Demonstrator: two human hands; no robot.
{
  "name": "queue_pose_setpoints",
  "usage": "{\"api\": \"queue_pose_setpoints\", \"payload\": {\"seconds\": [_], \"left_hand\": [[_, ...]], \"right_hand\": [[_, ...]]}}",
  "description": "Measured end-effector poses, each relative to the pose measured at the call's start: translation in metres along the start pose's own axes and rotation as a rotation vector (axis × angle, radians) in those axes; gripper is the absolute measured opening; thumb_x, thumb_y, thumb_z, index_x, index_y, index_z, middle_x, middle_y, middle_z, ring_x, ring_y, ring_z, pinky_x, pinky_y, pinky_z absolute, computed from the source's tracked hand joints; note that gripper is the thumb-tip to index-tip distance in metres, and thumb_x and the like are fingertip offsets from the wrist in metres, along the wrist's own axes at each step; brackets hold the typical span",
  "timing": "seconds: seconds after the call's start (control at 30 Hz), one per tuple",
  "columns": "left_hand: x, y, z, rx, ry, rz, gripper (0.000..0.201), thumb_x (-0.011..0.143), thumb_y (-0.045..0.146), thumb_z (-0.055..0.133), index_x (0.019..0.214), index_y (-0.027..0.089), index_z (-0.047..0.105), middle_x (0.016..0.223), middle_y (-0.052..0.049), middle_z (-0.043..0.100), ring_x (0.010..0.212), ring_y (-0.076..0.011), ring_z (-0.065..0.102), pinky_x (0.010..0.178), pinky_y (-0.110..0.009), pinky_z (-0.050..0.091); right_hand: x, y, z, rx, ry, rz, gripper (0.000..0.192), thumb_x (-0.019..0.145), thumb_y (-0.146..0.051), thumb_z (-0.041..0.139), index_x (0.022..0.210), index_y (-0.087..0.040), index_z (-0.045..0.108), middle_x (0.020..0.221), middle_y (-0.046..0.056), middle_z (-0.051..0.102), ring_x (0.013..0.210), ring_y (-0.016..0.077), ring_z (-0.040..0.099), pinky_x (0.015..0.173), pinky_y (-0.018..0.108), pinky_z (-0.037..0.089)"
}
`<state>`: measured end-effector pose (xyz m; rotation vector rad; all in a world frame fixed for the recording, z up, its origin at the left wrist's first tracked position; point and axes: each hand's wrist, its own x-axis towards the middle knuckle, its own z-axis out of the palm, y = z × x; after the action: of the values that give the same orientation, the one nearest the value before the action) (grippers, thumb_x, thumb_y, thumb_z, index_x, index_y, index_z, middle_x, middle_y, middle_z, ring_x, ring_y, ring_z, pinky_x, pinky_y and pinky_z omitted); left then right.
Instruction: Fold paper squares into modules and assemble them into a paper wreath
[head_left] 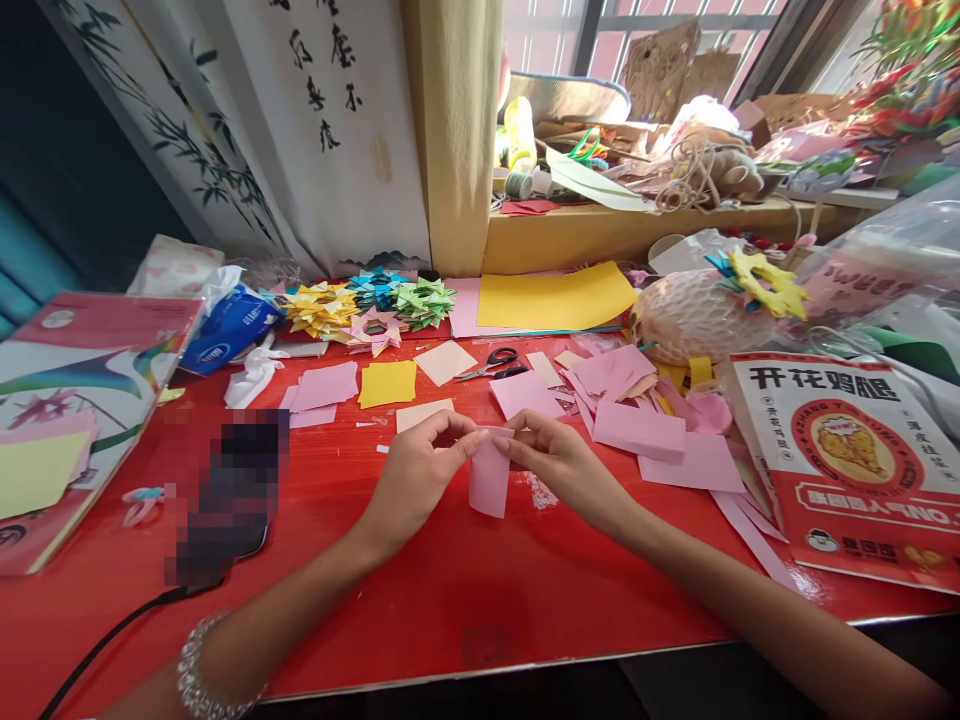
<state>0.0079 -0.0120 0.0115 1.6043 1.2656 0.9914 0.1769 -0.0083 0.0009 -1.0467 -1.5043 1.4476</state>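
Observation:
Between both hands hangs a small strip of pink paper, held above the red table by its top edge. My left hand pinches its upper left corner between thumb and fingers. At the upper right corner, my right hand grips the same paper, fingers curled. Just beyond the hands lie a cream paper square, a yellow square stack and pink squares. Black-handled scissors rest behind them. A pile of pink paper pieces spreads to the right of my right hand.
Folded paper stars sit at the back, beside a yellow sheet. A blurred dark phone-like object with a cable lies left. On the right is a red and white food bag; a booklet occupies the far left.

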Motion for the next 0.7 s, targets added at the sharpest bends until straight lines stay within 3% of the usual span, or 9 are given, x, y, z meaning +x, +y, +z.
{"api": "queue_pose_setpoints", "payload": {"seconds": [0.33,0.5,0.7], "left_hand": [[0.001,0.003,0.000,-0.016,-0.030,-0.020,0.026,0.080,0.042,0.056,0.080,0.017,0.061,0.081,-0.001,0.061,0.078,-0.0153,0.055,0.072,-0.025,0.043],[-0.001,0.002,0.000,0.002,-0.097,-0.021,0.024,0.080,0.041,0.057,0.079,0.018,0.063,0.079,-0.001,0.064,0.076,-0.0154,0.057,0.070,-0.025,0.043],[-0.005,0.006,0.005,0.029,-0.128,-0.023,0.022,0.081,0.038,0.055,0.078,0.019,0.065,0.078,0.001,0.065,0.075,-0.0148,0.057,0.070,-0.024,0.042]], "right_hand": [[0.001,-0.006,-0.008,-0.146,0.036,-0.079,0.027,0.083,-0.042,0.054,0.071,-0.018,0.051,0.061,-0.004,0.048,0.058,0.0103,0.045,0.055,0.023,0.036],[0.004,-0.006,-0.009,-0.150,-0.031,-0.088,0.021,0.086,-0.039,0.052,0.088,-0.019,0.057,0.086,0.003,0.061,0.080,0.0151,0.056,0.069,0.026,0.043],[-0.004,-0.004,0.002,-0.283,0.055,-0.133,0.021,0.087,-0.036,0.051,0.075,-0.018,0.053,0.070,0.000,0.058,0.065,0.0123,0.051,0.057,0.024,0.037]]}}
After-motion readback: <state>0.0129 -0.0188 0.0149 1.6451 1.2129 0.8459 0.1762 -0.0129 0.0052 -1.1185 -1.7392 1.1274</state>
